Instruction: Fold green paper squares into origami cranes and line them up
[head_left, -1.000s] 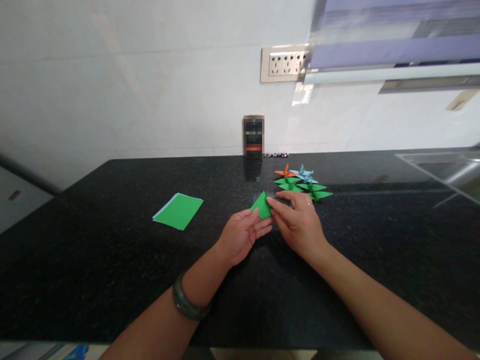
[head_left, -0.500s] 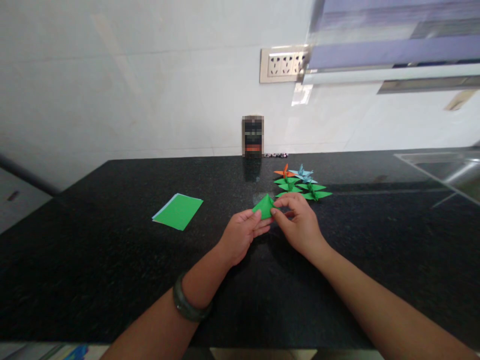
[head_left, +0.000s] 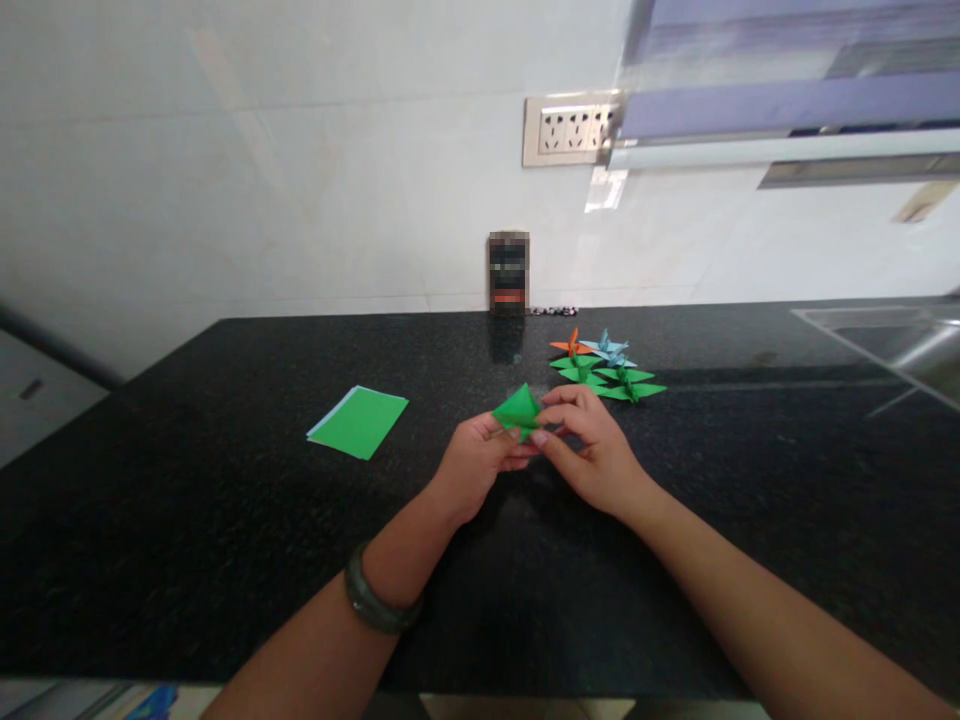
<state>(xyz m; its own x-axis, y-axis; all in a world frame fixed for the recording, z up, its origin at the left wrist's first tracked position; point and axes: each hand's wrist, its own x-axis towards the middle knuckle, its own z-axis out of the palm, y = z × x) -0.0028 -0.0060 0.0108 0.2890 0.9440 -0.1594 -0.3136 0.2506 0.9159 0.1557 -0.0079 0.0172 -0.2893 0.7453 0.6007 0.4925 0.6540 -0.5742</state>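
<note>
A small folded piece of green paper [head_left: 517,409], triangular, is held just above the black stone counter [head_left: 225,520]. My left hand [head_left: 480,463] pinches its lower left side, and a dark bangle sits on that wrist. My right hand [head_left: 589,447] pinches its right side with thumb and fingers. Both hands are closed on the paper. Just behind my right hand lie several finished paper cranes [head_left: 604,368], green, blue and orange.
A stack of flat green paper sheets [head_left: 358,422] lies on the counter to the left. A small dark box [head_left: 508,272] stands against the white wall, below a socket strip [head_left: 568,128]. A steel sink [head_left: 892,340] is at the far right.
The green paper has been lifted and turned slightly left between the hands. My right fingers, stretched over it a second ago, have curled into a pinch on its right side.
</note>
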